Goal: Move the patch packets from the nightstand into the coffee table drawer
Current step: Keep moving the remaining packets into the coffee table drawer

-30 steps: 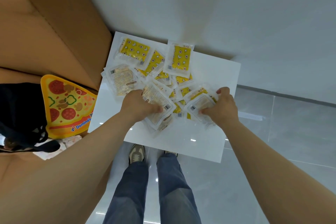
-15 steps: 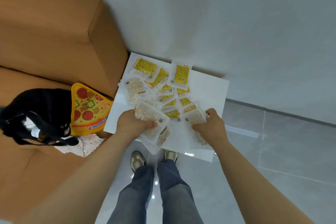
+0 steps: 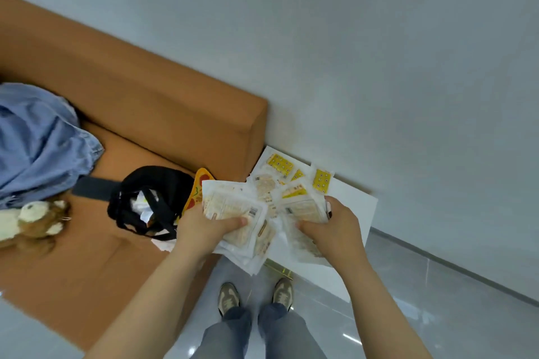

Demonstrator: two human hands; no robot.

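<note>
Where my left grip (image 3: pixel 204 227) sits: curled round a stack of patch packets (image 3: pixel 233 210), thumb on top, held above the near-left corner of the white desk (image 3: pixel 350 207).
Right grip (image 3: pixel 335 230): closed round a second stack (image 3: pixel 303 210), just beside the first.
On the desk: several yellow packets (image 3: pixel 320 181) lie flat along the far edge, near the wall (image 3: pixel 379 67).
Obstructions: my two stacks hide the middle of the desk and part of a pizza-slice cushion (image 3: pixel 201 183).
Surroundings: a black bag (image 3: pixel 151 198), a blue garment (image 3: pixel 38 140) and a plush toy (image 3: pixel 35 218) lie on an orange sofa (image 3: pixel 145 114) just beside the desk's left side.
Labels: a barcode (image 3: pixel 253 211) shows on the top packet in my left grip; the other print is too small to read.
Room: plain grey wall, glossy grey tiled floor (image 3: pixel 437 300), my shoes (image 3: pixel 229 297) below the desk's near edge.
</note>
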